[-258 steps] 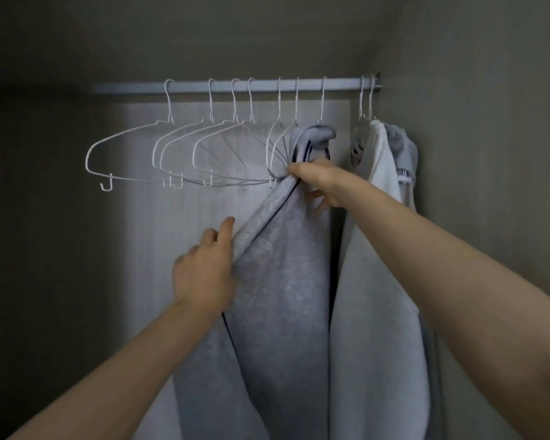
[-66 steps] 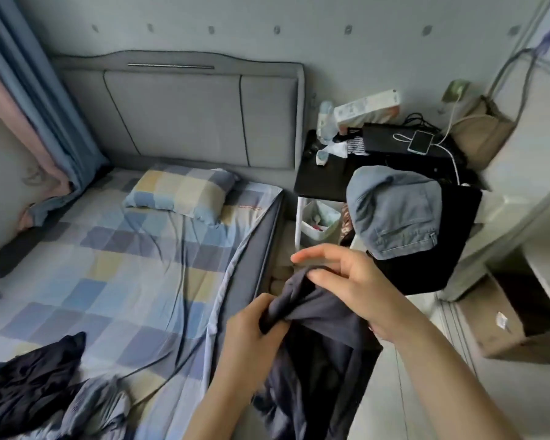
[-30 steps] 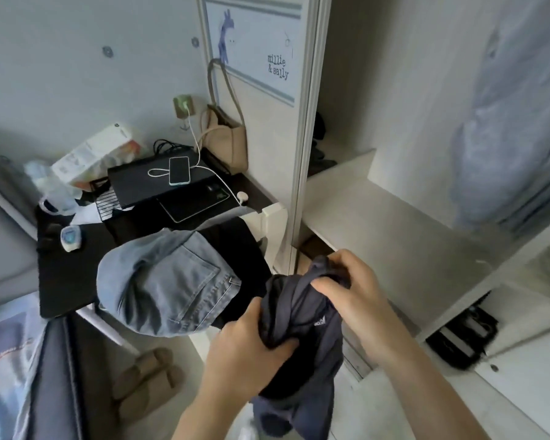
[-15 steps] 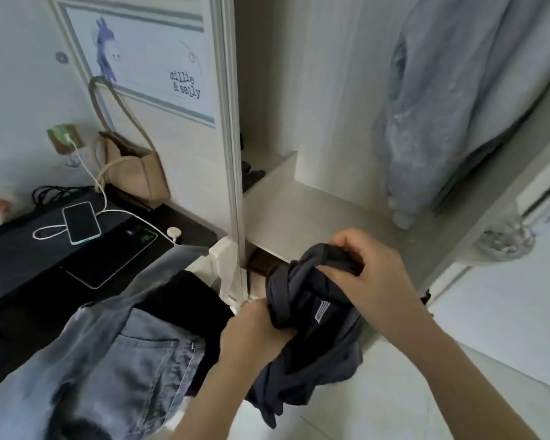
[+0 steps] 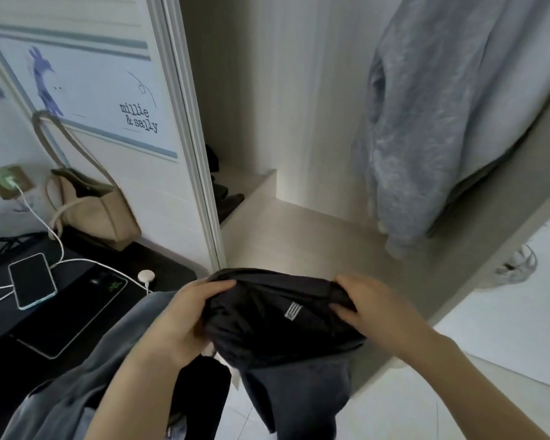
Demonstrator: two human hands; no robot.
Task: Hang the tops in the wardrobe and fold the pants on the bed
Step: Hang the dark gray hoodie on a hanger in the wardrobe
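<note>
Both hands grip one dark garment [image 5: 280, 322] in front of the open wardrobe [image 5: 299, 223]. Left hand [image 5: 185, 315]: fingers curled round the left end of the bunched upper edge, thumb on top. Right hand [image 5: 372, 306]: fingers and thumb pinch the right end of the same edge. The edge is stretched between the hands; the rest of the fabric hangs below them toward the floor.

Location of task items: the dark garment is held just short of the wardrobe shelf, which lies beyond the hands. A grey top [image 5: 432, 122] hangs above and to the right of the right hand. Jeans [image 5: 77, 395] lie below the left forearm.

Probable faults:
- The fabric is gathered, so the neck opening may be misjudged. Cause: folds hide the seams.
- The hanging part may catch on the shelf edge. Cause: it trails below the hands.
- A light pinch at the right end may slip under tension.

Hand pose: both forearms reach forward from below, palms turned inward, wrists roughly level, hands well apart.
</note>
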